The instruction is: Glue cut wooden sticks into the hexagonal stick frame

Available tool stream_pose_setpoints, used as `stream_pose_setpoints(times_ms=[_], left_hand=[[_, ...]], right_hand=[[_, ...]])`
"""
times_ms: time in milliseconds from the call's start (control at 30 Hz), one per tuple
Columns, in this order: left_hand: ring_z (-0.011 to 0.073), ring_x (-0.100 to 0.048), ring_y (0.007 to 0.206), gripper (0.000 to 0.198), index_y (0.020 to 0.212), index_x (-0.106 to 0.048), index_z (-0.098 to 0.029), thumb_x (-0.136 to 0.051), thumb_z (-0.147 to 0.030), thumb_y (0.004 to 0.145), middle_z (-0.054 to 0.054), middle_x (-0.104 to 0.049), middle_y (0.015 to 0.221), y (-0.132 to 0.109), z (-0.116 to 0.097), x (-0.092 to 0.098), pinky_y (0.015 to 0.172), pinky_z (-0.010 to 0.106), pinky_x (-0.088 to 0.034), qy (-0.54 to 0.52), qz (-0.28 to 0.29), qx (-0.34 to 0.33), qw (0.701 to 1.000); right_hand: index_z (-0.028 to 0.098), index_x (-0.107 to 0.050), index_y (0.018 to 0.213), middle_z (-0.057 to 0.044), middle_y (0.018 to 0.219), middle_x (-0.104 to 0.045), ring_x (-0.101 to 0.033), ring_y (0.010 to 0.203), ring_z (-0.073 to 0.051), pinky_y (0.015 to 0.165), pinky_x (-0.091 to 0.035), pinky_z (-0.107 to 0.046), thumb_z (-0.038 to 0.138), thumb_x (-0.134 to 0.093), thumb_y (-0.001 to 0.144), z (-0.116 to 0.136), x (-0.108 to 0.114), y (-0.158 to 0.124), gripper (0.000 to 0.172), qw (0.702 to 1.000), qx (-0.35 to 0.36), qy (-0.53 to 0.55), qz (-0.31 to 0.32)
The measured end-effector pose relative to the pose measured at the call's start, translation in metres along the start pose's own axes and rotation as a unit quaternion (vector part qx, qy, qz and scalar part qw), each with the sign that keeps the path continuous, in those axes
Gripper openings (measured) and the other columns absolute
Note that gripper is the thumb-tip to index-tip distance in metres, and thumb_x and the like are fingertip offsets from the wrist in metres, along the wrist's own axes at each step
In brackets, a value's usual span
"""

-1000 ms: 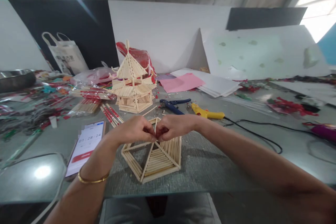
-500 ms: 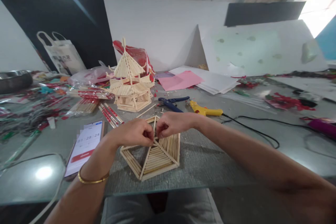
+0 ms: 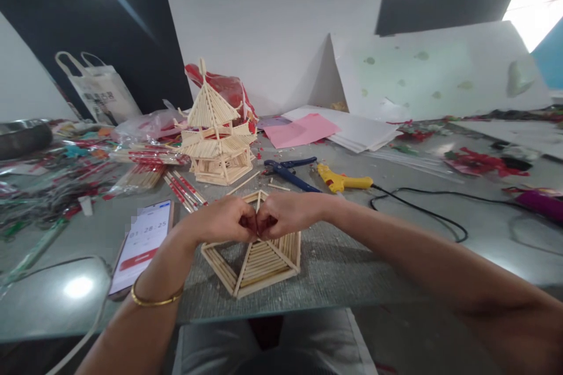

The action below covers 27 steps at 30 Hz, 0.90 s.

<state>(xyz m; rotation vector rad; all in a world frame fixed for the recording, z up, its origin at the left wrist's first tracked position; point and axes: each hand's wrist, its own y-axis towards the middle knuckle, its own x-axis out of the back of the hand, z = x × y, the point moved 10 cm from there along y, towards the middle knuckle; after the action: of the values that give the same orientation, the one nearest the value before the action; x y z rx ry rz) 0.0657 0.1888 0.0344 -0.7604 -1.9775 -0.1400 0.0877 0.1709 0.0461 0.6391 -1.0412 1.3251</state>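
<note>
A six-sided panel of wooden sticks (image 3: 264, 266) lies flat near the table's front edge, with spokes meeting at its middle. Some of its wedges are filled with rows of sticks, while the left one is only partly filled. Over the panel's centre, my left hand (image 3: 224, 220) is closed in a pinch. My right hand (image 3: 288, 212) is closed too, its fingertips against those of the left. Whatever they pinch is hidden by the fingers. Behind the panel stands a stick pagoda model (image 3: 215, 140) with tiered roofs.
Blue pliers (image 3: 290, 173) and a yellow glue gun (image 3: 343, 179) with a black cord lie behind my right hand. A phone (image 3: 143, 249) showing a timer rests at left, near red-wrapped sticks (image 3: 182, 190). Pink paper (image 3: 301, 130) lies further back.
My right hand has come slightly left and down, so the fingertips of both hands now meet. The panel stays in place; the view has shifted a little.
</note>
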Motion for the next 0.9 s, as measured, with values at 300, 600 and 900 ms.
stream_pose_setpoints(times_ms=[300,600,900], left_hand=[[0.0124,-0.054,0.063,0.023,0.080,-0.069,-0.017,-0.054,-0.033,0.072,-0.001,-0.065,0.068,-0.001,0.004,0.000,0.055,0.020,-0.035,-0.001,0.009,-0.006,1.000],[0.0122,-0.053,0.062,0.023,0.078,-0.068,-0.016,-0.057,-0.033,0.069,0.000,-0.065,0.067,0.002,0.001,-0.002,0.054,0.020,-0.034,-0.018,0.008,-0.006,1.000],[0.0104,-0.050,0.057,0.020,0.073,-0.068,-0.016,-0.055,-0.029,0.066,-0.002,-0.058,0.059,0.002,-0.005,-0.002,0.051,0.019,-0.032,0.009,0.000,-0.003,1.000]], right_hand=[[0.012,-0.065,0.070,0.004,0.057,-0.051,-0.037,0.050,-0.005,0.051,-0.026,-0.020,0.012,-0.051,0.071,0.000,-0.004,0.001,0.014,0.999,0.011,-0.036,0.000],[0.011,-0.065,0.073,0.002,0.060,-0.054,-0.038,0.052,-0.006,0.052,-0.027,-0.021,0.011,-0.049,0.071,0.002,-0.002,-0.001,0.016,0.999,0.022,-0.028,-0.002],[0.012,-0.064,0.068,0.004,0.054,-0.049,-0.038,0.051,-0.006,0.051,-0.027,-0.020,0.012,-0.050,0.071,-0.006,0.000,0.002,0.015,1.000,0.012,-0.012,-0.019]])
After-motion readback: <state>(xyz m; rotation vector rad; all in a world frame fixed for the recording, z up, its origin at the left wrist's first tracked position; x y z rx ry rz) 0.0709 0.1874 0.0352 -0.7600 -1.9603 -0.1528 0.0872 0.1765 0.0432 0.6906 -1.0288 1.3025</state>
